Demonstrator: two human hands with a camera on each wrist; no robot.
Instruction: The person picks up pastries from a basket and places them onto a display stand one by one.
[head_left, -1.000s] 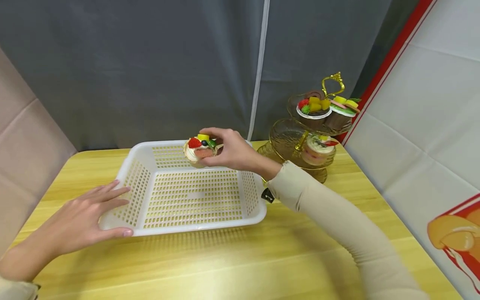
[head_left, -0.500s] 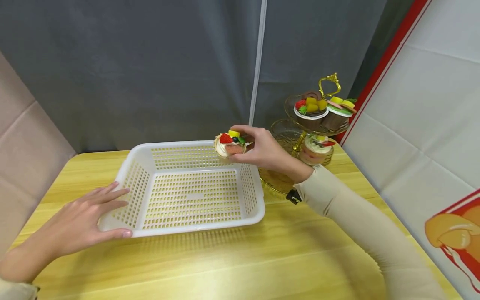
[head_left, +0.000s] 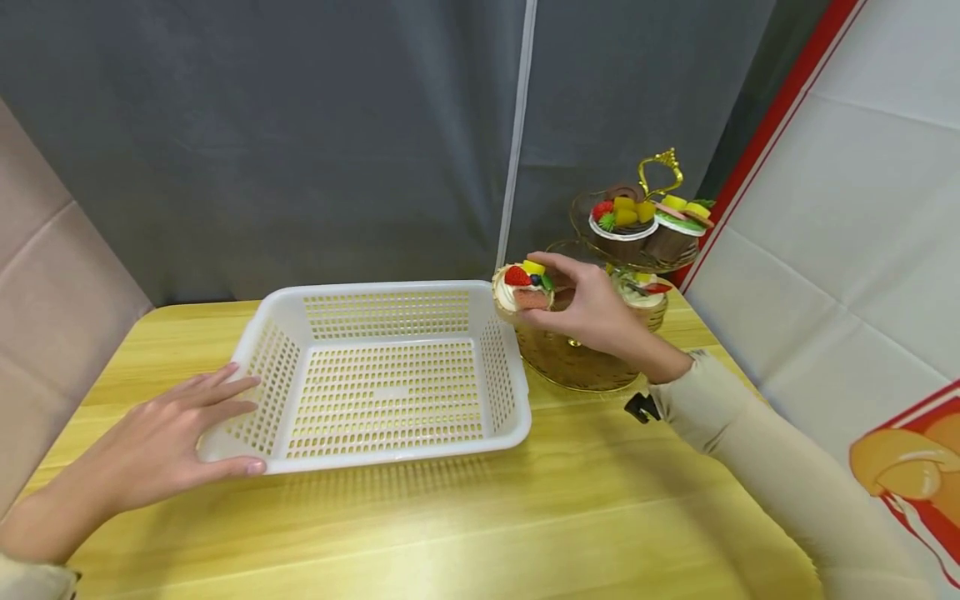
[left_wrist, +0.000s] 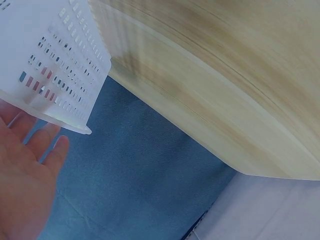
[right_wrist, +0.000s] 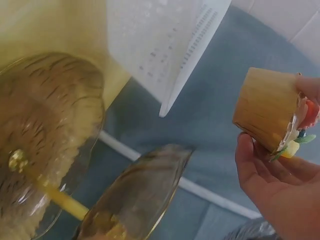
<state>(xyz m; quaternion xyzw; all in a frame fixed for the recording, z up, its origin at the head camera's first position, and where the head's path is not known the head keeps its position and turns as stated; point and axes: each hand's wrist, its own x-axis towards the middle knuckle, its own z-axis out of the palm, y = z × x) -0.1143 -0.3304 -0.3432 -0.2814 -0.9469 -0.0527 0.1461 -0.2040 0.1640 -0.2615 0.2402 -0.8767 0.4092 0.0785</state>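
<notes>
My right hand [head_left: 600, 315] pinches a cupcake [head_left: 510, 297] topped with cream, a strawberry and yellow fruit pieces. It is in the air by the back right corner of a white plastic basket [head_left: 397, 456], left of a tiered stand [head_left: 581, 371]. In the right wrist view, the tan wrapper [right_wrist: 265, 102] of the cupcake shows between thumb and fingers. My left hand [head_left: 168, 433] rests on the basket's left end, fingers stretched over the rim and thumb at the front corner. The left wrist view shows those fingers [left_wrist: 57, 150] loosely extended at the rim.
The gold-trimmed stand's top tier carries two brown-cupped cupcakes [head_left: 622, 237], one with a green top [head_left: 678, 225]. Another cream-topped cake [head_left: 648, 296] sits on the middle tier, partly behind my right hand. A grey curtain [head_left: 337, 150] hangs behind the wooden table [head_left: 450, 533].
My right hand has carried the cupcake rightward, from over the back of the basket to its right end in front of the stand. The left hand and basket have stayed in place.
</notes>
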